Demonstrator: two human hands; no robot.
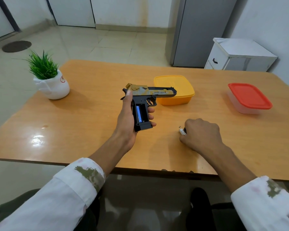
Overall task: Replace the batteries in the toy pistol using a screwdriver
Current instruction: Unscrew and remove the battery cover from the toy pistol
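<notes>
Left hand [126, 117] grips toy pistol [150, 93]; right hand [200, 133] curls round silvery object [182, 131].

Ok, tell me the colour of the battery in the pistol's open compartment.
The battery is blue; the head view shows it.

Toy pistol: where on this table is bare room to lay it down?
The widest bare patch lies between the potted plant and the toy pistol, down to the table's near edge. Another lies between the yellow box and the red-lidded box. It is crowded near the small dark specks.
</notes>
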